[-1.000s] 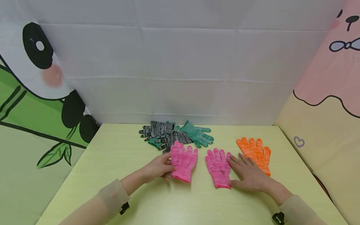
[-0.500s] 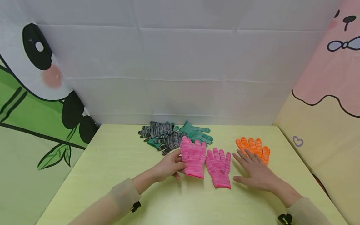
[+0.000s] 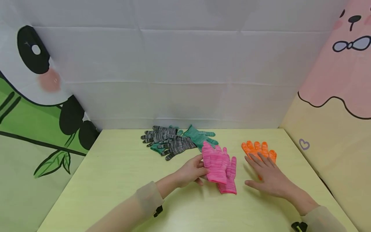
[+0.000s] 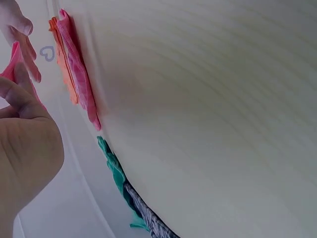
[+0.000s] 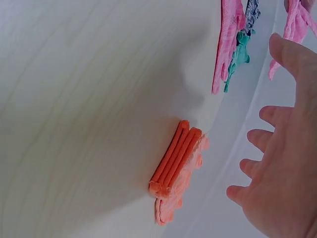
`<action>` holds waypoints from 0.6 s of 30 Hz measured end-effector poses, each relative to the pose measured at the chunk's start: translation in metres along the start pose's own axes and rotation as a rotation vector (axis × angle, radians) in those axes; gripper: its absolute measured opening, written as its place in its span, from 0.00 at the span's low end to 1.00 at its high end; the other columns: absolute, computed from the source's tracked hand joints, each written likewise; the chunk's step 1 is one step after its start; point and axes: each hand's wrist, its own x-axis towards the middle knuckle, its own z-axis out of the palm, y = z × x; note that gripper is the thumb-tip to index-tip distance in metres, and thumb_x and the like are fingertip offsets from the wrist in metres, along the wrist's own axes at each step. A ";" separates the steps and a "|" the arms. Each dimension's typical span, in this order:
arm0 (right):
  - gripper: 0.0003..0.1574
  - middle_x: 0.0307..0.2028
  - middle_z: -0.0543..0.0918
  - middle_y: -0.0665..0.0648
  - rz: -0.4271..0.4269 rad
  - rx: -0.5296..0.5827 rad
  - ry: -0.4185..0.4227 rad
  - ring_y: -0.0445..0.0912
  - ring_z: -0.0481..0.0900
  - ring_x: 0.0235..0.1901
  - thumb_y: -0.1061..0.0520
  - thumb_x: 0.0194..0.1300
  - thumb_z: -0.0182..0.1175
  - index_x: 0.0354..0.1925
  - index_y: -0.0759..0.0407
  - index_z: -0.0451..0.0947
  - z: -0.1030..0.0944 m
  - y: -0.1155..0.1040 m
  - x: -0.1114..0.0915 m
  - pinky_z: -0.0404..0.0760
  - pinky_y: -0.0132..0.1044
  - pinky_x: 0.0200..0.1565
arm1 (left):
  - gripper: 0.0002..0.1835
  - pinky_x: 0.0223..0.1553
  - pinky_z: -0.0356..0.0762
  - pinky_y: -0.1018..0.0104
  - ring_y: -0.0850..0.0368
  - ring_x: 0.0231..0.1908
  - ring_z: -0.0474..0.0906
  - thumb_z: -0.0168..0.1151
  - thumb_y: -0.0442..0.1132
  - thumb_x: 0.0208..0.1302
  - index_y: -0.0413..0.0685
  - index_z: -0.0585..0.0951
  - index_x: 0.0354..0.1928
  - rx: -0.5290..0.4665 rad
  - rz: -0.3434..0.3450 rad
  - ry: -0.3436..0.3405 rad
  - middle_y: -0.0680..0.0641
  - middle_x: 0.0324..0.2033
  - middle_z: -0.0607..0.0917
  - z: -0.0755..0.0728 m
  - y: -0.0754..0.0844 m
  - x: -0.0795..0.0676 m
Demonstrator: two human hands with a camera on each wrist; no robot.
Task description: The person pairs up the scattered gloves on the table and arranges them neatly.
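Held pink glove (image 3: 214, 165) now overlaps the lower pink glove (image 3: 231, 184) in head view.
Left hand (image 3: 189, 172) has carried it rightward, raised off the worktop (image 3: 121, 154), thumb and fingers pinching its near edge; pair judged closer to aligned, still offset. Lower one lies on the worktop. Right hand (image 3: 268, 177), fingers spread, holding nothing, hovers by the orange gloves (image 3: 255, 147).

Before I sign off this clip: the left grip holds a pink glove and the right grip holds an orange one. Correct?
No: the right grip is empty, fingers extended, as the right wrist view shows. The left grip does hold a pink glove.
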 end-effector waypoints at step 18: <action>0.53 0.72 0.45 0.46 0.002 0.046 0.054 0.53 0.37 0.70 0.29 0.58 0.54 0.73 0.43 0.46 -0.001 0.003 -0.006 0.46 0.56 0.64 | 0.23 0.23 0.80 0.54 0.46 0.28 0.81 0.55 0.29 0.64 0.54 0.65 0.58 -0.023 -0.054 0.030 0.48 0.42 0.81 0.040 -0.023 0.037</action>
